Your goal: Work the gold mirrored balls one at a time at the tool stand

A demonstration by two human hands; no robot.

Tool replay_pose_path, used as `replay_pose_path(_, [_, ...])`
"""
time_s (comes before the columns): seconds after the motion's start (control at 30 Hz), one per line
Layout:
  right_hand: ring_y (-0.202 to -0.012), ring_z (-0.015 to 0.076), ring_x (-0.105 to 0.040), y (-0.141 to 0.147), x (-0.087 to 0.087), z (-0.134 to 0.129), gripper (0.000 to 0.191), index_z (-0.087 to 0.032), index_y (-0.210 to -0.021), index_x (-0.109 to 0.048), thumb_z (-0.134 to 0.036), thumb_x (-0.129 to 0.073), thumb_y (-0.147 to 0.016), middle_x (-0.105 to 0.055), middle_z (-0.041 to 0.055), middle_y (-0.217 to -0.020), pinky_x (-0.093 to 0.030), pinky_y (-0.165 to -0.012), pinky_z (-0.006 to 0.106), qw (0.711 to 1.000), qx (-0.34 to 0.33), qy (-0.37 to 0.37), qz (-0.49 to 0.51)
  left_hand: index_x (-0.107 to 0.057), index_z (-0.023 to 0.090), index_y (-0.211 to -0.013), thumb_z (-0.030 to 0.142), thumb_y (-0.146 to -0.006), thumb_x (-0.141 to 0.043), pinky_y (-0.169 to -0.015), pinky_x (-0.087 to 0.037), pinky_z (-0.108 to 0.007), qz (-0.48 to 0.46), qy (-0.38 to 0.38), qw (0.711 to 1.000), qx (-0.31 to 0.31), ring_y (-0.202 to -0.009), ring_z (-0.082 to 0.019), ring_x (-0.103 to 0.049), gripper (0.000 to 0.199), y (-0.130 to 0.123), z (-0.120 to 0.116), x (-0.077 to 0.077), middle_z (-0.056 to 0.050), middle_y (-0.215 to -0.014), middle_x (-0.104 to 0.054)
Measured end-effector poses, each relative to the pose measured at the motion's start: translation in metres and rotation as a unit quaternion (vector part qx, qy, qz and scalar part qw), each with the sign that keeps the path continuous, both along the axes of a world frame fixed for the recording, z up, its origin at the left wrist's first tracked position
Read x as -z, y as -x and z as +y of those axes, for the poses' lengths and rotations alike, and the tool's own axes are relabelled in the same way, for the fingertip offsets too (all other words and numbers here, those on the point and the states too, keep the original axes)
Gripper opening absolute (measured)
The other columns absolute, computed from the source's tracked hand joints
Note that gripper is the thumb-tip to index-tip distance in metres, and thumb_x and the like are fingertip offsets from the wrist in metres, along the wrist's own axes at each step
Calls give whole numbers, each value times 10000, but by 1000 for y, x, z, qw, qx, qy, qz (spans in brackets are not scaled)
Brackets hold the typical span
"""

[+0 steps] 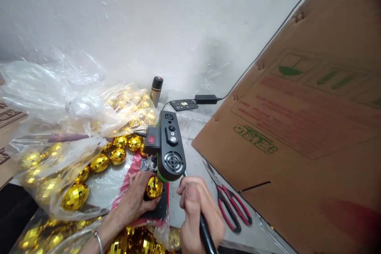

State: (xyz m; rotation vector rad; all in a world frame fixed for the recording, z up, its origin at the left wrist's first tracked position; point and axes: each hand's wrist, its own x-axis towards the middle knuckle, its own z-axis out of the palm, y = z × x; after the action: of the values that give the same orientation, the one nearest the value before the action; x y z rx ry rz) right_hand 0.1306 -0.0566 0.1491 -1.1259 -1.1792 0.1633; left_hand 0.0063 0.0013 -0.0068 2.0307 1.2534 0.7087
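A gold mirrored ball (154, 187) sits below the lower end of a black machine (172, 147), over a dark base (162, 208). My left hand (135, 197) grips this ball from the left, its thumb at the near side and its fingers behind. To the right of the ball, my right hand (200, 212) is closed around a black-handled tool (206, 233), whose thin tip reaches up beside the machine. More gold balls (100, 162) lie to the left, partly under clear plastic.
Red-handled scissors (232, 206) lie to the right, beside a large cardboard box (297, 127). Clear plastic bags (74, 107) with gold balls fill the left. A dark-capped bottle (156, 91), a black remote (183, 105) and a power adapter (206, 99) are behind the machine.
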Motion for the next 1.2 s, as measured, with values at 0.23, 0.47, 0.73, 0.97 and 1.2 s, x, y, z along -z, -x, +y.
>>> replay_pose_path(0.23, [-565,81,-494,-8,10,2,334,-211,-775,-548,-154,-459,-1092,-512,-43,-688,-370,-535,240,998,-6,-30,-61,-603,223,-1319,247,-809,-757,-1079,-438,-541,-12,45,998,34,-1183,-354,-599,534,4,3,-7,-112,-1307,-691])
replay_pose_path(0.47, [-573,90,-507,-11,49,10,373,-220,-721,-480,-171,-435,-1088,-509,-42,-699,-361,-527,249,987,35,-114,-105,-635,215,-1256,246,-792,-770,-1020,-476,-516,-14,50,998,20,-1141,-364,-594,484,1,1,-5,-106,-1225,-686])
replay_pose_path(0.73, [-579,103,-446,-1,63,19,388,-232,-701,-437,-164,-421,-1083,-483,-54,-674,-394,-633,290,985,66,-152,-56,-641,231,-1235,246,-768,-791,-1020,-472,-504,-18,35,999,17,-1116,-352,-600,490,-1,1,0,-93,-1181,-680])
replay_pose_path(0.97, [-578,107,-407,4,65,22,398,-233,-694,-410,-161,-407,-1086,-448,-60,-670,-423,-719,298,981,81,-173,-25,-648,227,-1230,258,-758,-781,-1041,-467,-528,-19,28,999,19,-1139,-366,-599,491,-3,2,1,-102,-1184,-685])
replay_pose_path(1.2, [-573,127,-409,0,74,21,389,-242,-687,-428,-167,-423,-1069,-462,-51,-665,-400,-666,318,984,67,-162,-29,-622,249,-1267,241,-759,-768,-1045,-459,-526,-16,20,999,24,-1131,-354,-601,529,-4,3,5,-97,-1207,-689])
